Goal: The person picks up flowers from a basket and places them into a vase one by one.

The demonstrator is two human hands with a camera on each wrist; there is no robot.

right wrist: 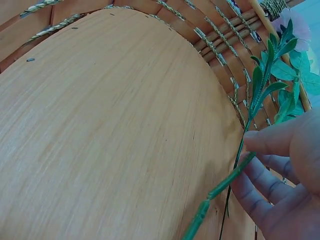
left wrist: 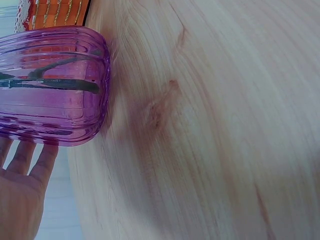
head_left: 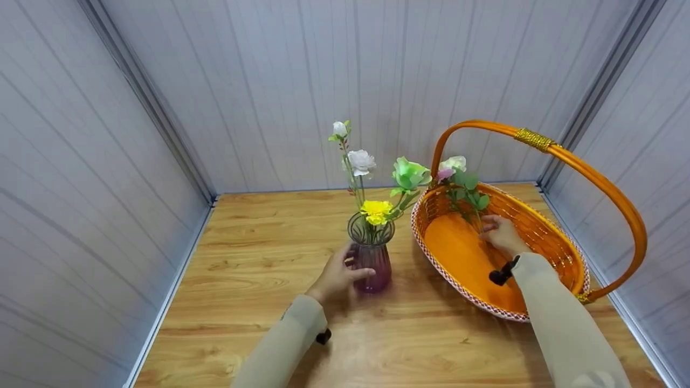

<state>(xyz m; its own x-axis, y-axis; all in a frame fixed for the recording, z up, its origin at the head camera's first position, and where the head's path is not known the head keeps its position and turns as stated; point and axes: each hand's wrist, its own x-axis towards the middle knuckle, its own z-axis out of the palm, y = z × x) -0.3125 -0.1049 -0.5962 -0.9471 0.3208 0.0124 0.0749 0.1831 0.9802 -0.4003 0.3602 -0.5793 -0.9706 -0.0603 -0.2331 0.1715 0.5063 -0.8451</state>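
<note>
A glass vase (head_left: 375, 268), clear at the top and purple at the base, stands upright on the table. My left hand (head_left: 338, 273) holds it from the left, the thumb across its front. In the left wrist view, fingertips touch the purple glass (left wrist: 60, 112), and dark stems show inside. The vase bears a yellow flower (head_left: 376, 212), a green rose (head_left: 410, 173), a white flower (head_left: 360, 162) and a white bud (head_left: 339, 129). Inside the orange basket, my right hand (head_left: 503, 235) pinches green artificial flower stems (right wrist: 227, 178) between thumb and fingers. White and pink blooms (head_left: 452, 166) lean at the basket's rim.
The orange woven basket (head_left: 450, 258) with its tall arched handle (head_left: 609, 186) stands right of the vase. The wooden table (head_left: 259, 242) is walled by pale panels (head_left: 269, 97) at the back and both sides.
</note>
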